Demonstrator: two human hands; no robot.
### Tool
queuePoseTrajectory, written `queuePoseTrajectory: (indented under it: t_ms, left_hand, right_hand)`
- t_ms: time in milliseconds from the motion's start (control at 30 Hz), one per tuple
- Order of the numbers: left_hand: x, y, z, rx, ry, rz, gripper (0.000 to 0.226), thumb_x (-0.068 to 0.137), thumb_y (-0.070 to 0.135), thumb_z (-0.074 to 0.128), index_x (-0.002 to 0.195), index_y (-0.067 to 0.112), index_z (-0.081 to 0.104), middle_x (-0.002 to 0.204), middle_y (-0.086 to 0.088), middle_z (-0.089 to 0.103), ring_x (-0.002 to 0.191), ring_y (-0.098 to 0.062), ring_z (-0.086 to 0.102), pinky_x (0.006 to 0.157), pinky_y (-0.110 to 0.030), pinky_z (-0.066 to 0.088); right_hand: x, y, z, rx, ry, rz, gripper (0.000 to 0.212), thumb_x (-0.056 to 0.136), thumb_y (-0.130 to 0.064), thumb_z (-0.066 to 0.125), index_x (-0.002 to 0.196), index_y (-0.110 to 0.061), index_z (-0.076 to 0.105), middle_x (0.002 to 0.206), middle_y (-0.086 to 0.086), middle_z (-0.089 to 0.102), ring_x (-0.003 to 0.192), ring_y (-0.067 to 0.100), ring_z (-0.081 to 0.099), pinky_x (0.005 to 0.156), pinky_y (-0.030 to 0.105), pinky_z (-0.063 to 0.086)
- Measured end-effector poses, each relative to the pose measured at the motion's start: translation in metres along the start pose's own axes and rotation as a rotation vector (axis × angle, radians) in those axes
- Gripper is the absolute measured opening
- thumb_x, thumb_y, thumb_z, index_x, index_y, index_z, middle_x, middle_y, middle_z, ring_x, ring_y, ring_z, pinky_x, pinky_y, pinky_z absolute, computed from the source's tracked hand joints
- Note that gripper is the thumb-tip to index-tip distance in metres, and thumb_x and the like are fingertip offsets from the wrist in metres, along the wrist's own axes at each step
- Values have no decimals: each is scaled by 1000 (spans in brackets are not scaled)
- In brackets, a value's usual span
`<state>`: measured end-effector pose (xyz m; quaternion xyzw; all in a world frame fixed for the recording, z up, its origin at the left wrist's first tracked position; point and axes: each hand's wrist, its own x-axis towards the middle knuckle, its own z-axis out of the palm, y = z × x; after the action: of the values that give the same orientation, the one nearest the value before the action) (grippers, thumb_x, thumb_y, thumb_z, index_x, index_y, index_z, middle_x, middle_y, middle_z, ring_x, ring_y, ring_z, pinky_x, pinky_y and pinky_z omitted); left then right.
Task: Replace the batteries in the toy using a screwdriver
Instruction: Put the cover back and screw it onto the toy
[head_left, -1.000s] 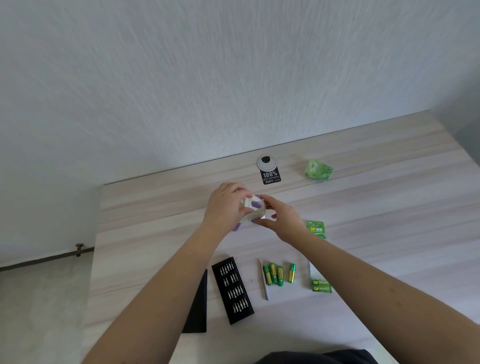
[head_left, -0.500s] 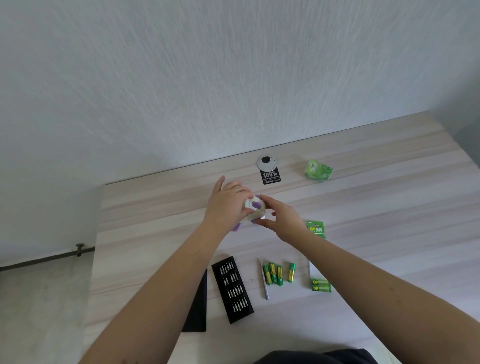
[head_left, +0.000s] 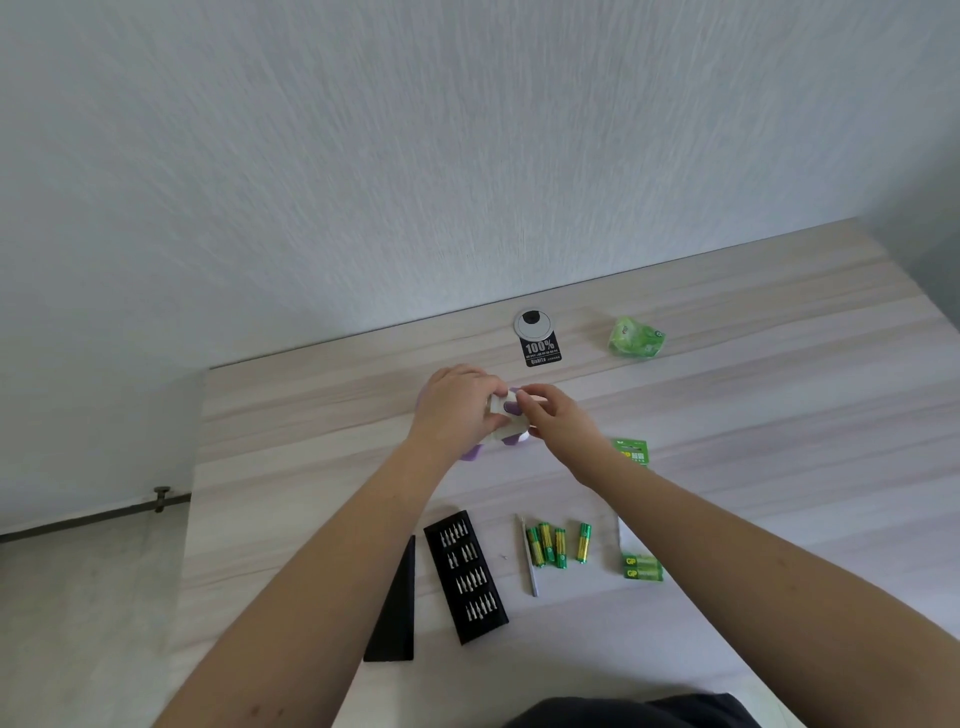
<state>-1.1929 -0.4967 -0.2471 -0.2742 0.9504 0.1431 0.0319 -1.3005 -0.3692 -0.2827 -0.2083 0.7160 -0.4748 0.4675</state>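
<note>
A small white and purple toy (head_left: 506, 415) is held above the table between both hands. My left hand (head_left: 454, 410) wraps around its left side and hides most of it. My right hand (head_left: 558, 421) pinches the toy's top right with its fingertips. Near the front of the table lie a thin grey screwdriver (head_left: 527, 556) and several loose green batteries (head_left: 556, 543). A pack of two green batteries (head_left: 643, 567) rests to their right.
A black tray of screwdriver bits (head_left: 466, 574) and its black lid (head_left: 395, 608) lie at the front left. A green battery card (head_left: 631, 450), a crumpled green wrapper (head_left: 636, 338) and a black tag (head_left: 540, 345) lie further back. The wooden table (head_left: 779, 415) ends at the wall.
My left hand's fingers, briefly lifted, have closed around the toy again. My right hand's fingertips have shifted slightly higher onto the toy's top.
</note>
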Motion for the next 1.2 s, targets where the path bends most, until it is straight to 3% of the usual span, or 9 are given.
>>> queuePoseTrajectory:
  t_ms: [267, 467, 633, 767, 900, 1000, 1067, 1200]
  left_hand:
    - [1, 3, 1, 3, -20, -42, 31, 79, 42, 69, 107, 29, 64, 114, 12, 65, 122, -11, 45, 96, -30, 30]
    - [1, 2, -1, 8, -52, -6, 37, 78, 41, 70, 112, 28, 61, 118, 13, 63, 123, -12, 44, 96, -30, 29]
    - [3, -1, -9, 12, -154, 58, 51, 72, 33, 75, 120, 23, 59, 122, 8, 60, 123, -15, 44, 100, -29, 33]
    - [-5, -13, -7, -178, -9, 78, 64, 65, 24, 83, 124, 16, 60, 138, -2, 50, 132, -22, 41, 108, -35, 32]
    - [-16, -18, 4, -208, 105, -133, 83, 58, 39, 84, 132, 32, 49, 133, 11, 53, 128, -17, 45, 105, -42, 35]
    - [-22, -18, 13, -540, 118, -241, 84, 57, 34, 85, 129, 39, 42, 115, 24, 62, 116, -16, 53, 98, -43, 45]
    - [-24, -18, 15, -592, 134, -254, 81, 59, 27, 87, 126, 40, 44, 108, 32, 58, 114, -15, 53, 96, -41, 47]
    - [-22, -21, 14, -613, 108, -243, 64, 57, 34, 84, 105, 48, 44, 112, 19, 63, 105, -14, 58, 89, -42, 51]
  right_hand:
    - [0, -2, 1, -56, 26, -3, 41, 87, -52, 60, 117, -25, 57, 92, -15, 75, 91, 10, 69, 91, 41, 53]
    - [-6, -10, 4, -169, 27, -39, 36, 93, -44, 56, 121, -20, 55, 87, -6, 76, 77, 11, 62, 58, 23, 40]
    - [-7, -11, 7, -187, 47, -50, 32, 95, -39, 54, 120, -20, 54, 82, -6, 73, 71, 3, 58, 57, 21, 41]
    - [-7, -9, 10, -189, 61, -41, 33, 95, -39, 53, 122, -20, 54, 81, -5, 74, 70, 2, 56, 56, 20, 39]
    - [-8, -10, 11, -187, 79, -34, 33, 95, -38, 52, 123, -21, 54, 85, -5, 71, 72, 1, 57, 55, 18, 38]
    - [-7, -10, 14, -179, 102, -23, 34, 94, -38, 53, 124, -22, 53, 97, -3, 70, 74, 1, 59, 54, 17, 39]
    - [-5, -10, 17, -170, 117, -12, 35, 93, -35, 54, 126, -22, 52, 105, 0, 68, 71, -1, 59, 52, 16, 38]
    - [-2, -11, 20, -129, 105, 5, 38, 93, -38, 53, 129, -26, 50, 108, 2, 66, 69, 6, 64, 54, 17, 42]
